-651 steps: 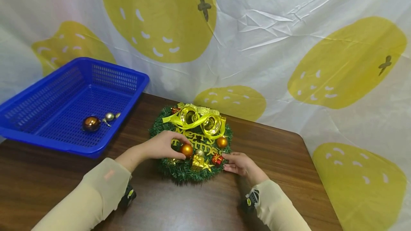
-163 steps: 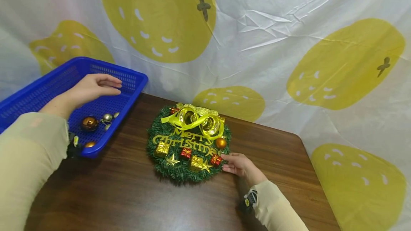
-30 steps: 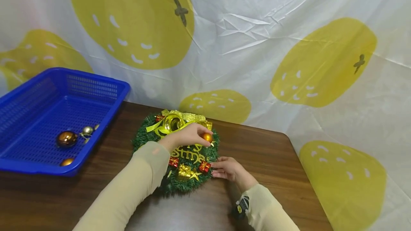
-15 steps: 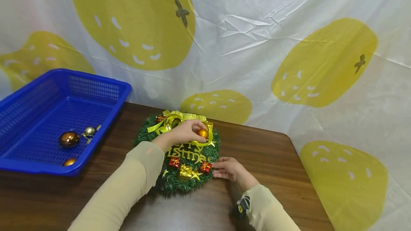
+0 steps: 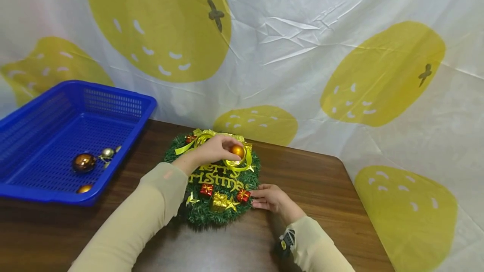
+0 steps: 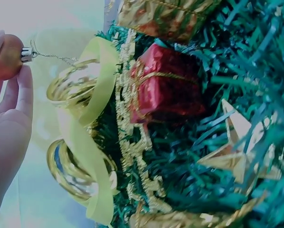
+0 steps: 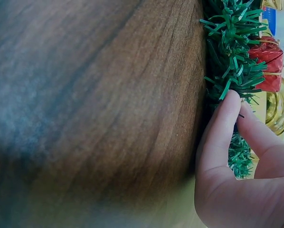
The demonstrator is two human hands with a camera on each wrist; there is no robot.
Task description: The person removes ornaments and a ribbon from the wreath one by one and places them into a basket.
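Observation:
My left hand (image 5: 215, 149) pinches an orange bauble (image 5: 237, 151) between thumb and fingers, above the golden bells of the Christmas wreath. In the left wrist view the bauble (image 6: 8, 58) has a silver cap, and a thin twisted string runs from it toward the bells (image 6: 75, 85). The green tinsel wreath (image 5: 206, 219) lies on the table with "Merry Christmas" lettering, red and gold gift boxes and gold stars. At its right edge my right hand (image 5: 276, 200) pinches the rim beside a red gift box (image 5: 243, 195). The left hand hides part of the bells.
A blue perforated basket (image 5: 147, 114) stands at the left. In it lie a large brown bauble (image 5: 84, 163), an orange bauble (image 5: 84, 188) and small pale gold balls (image 5: 107, 153). A curtain with yellow fruit shapes (image 5: 257, 125) hangs behind the brown wooden table (image 5: 310, 175).
Since a second ago my left hand has lifted the orange bauble up and left, off the wreath's right side. Earlier that hand was over the basket, where another orange bauble now lies. The right hand stays.

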